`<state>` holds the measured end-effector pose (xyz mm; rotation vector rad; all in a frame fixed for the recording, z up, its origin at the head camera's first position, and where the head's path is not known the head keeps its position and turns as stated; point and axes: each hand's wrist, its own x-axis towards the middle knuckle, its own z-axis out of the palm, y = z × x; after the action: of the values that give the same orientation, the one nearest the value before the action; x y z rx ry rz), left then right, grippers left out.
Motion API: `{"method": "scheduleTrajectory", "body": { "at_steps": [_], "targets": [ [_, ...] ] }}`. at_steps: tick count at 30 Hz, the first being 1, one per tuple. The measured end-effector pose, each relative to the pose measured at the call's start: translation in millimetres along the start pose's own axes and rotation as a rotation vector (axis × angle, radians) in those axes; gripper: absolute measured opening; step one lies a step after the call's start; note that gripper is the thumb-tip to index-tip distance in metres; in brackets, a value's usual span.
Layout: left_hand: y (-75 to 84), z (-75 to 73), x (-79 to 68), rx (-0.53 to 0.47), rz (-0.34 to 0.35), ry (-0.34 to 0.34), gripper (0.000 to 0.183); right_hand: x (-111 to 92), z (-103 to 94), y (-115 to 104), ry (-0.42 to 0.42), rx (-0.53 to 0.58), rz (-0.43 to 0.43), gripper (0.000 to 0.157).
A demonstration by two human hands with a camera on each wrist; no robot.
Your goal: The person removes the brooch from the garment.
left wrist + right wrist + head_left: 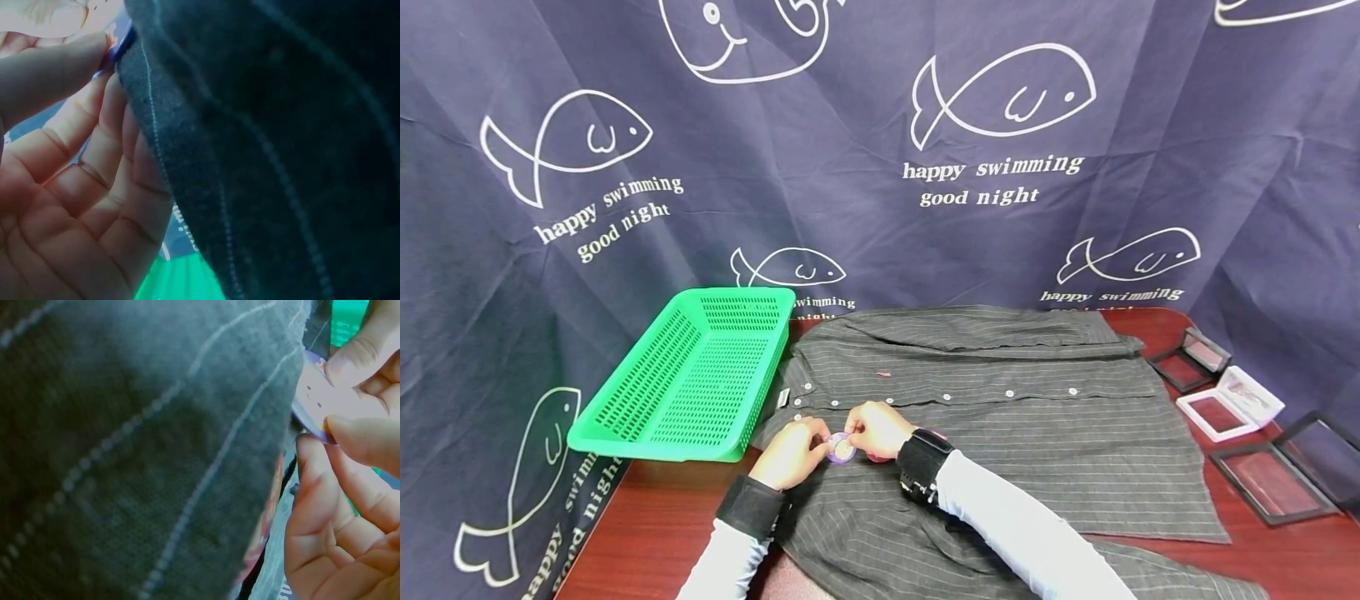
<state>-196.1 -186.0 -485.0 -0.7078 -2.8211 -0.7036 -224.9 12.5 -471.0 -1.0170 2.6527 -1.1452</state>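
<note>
A dark pinstriped shirt lies spread over the table, with small white buttons along its front. On it is a round purple-rimmed badge with a pale face. My left hand pinches the badge's left edge between thumb and fingers. From the right, my right hand pinches its other edge. In the right wrist view the badge is against the shirt's cloth, its back hidden. A red round thing shows partly from under my right hand.
A green plastic basket stands on the left of the reddish table. At the right lie a small black frame-like case, a white one and a larger black one, all opened. A blue fish-print curtain hangs behind.
</note>
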Motion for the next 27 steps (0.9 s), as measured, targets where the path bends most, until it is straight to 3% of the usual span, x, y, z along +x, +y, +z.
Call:
{"method": "scheduleTrajectory", "body": {
  "at_steps": [6, 18, 27],
  "targets": [
    [0.3, -3.4, 1.3, -0.014, 0.018, -0.005, 0.015, -1.0, -2.3, -6.2, -0.001, -0.058, 0.01, 0.007],
    [2.1, -5.1, 0.0, -0.013, 0.022, -0.028, 0.013, -4.4, -0.3, -14.8, 0.051, -0.245, -0.091, 0.011],
    [5.9, -4.4, -1.9, -0.039, 0.052, -0.038, 0.011, -9.2, 7.2, -15.7, 0.124, -0.385, -0.253, 0.018]
  ]
}}
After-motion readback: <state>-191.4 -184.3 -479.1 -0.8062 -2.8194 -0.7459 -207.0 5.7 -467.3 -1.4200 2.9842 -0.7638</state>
